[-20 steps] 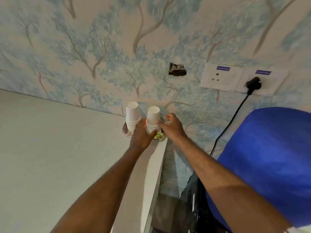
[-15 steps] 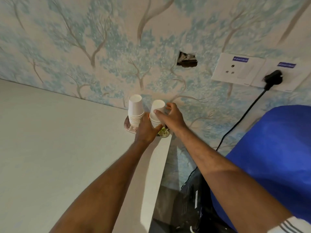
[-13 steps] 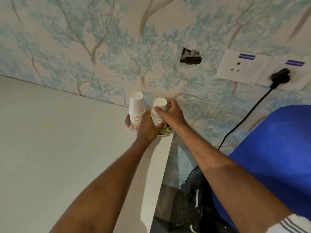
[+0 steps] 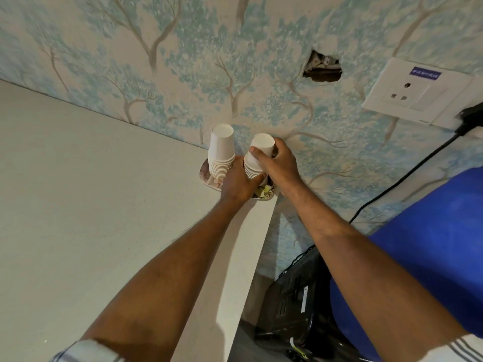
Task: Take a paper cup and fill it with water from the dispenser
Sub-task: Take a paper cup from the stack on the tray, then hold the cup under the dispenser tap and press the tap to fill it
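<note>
At frame centre my right hand [image 4: 281,163] pinches the top cup [image 4: 261,150] while my left hand [image 4: 236,182] clamps the stack [image 4: 251,171]; nested cups sticking could lift several or topple the tray [image 4: 205,175].

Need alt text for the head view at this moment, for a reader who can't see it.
Two bare hands work on the right-hand stack of upside-down white paper cups: the right hand grips the top cup, the left hand steadies the stack's base. A second white cup stack stands beside it on a small patterned plate at the pale counter's corner.
</note>
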The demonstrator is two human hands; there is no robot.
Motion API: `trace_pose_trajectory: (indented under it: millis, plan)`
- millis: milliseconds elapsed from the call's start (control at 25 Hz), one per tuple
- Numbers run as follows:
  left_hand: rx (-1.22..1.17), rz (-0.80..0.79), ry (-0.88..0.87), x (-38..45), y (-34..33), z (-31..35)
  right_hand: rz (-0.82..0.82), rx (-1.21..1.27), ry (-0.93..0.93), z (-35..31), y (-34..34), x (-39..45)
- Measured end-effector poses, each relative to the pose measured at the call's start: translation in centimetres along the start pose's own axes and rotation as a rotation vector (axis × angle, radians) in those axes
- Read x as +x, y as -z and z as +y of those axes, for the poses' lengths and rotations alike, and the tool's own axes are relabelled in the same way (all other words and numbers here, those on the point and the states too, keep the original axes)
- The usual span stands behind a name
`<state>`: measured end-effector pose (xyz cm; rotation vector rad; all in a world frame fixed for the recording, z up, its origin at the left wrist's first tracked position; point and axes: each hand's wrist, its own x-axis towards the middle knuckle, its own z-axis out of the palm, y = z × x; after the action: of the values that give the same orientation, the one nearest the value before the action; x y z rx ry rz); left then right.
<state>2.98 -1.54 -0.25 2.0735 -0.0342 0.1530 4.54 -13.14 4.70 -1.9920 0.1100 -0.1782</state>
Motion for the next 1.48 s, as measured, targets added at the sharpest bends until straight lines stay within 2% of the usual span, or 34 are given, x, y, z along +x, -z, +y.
trace_pose_trajectory:
  millis: [240, 440, 640, 760, 920, 1080, 1160, 1280, 1480]
  plan:
    - [0.032, -0.014, 0.046, -0.1, -0.1, 0.2, 0.079, 0.116, 0.035, -2.2, 0.8, -0.1]
    - [0.035, 0.005, 0.023, -0.6, -0.2, 0.2, 0.242, 0.367, 0.068, -4.8, 3.5, -3.5]
    - [0.119, 0.13, -0.018, -2.8, -0.6, 0.3, 0.255, 0.665, -0.077, -2.7, 6.2, -10.6]
    - [0.002, 0.185, -0.011, -6.1, -1.0, 2.4, 0.244, 0.785, -0.164, 0.1, 7.5, -15.5]
    - [-0.311, 0.066, 0.166, -13.4, -2.1, 6.9, 0.238, 0.937, -0.289, 3.2, 9.5, -23.2]
    - [-0.553, -0.163, 0.362, -22.1, -3.9, 9.3, 0.227, 0.935, -0.33, 6.7, 11.8, -31.4]
    - [-0.587, -0.295, 0.416, -26.8, -5.2, 9.1, 0.237, 0.938, -0.356, 8.7, 13.1, -35.2]
    - [-0.547, -0.428, 0.409, -32.8, -7.3, 8.0, 0.278, 0.92, -0.413, 12.2, 15.4, -40.2]
    - [-0.526, -0.461, 0.412, -39.2, -10.1, 6.3, 0.321, 0.889, -0.502, 18.7, 18.2, -46.6]
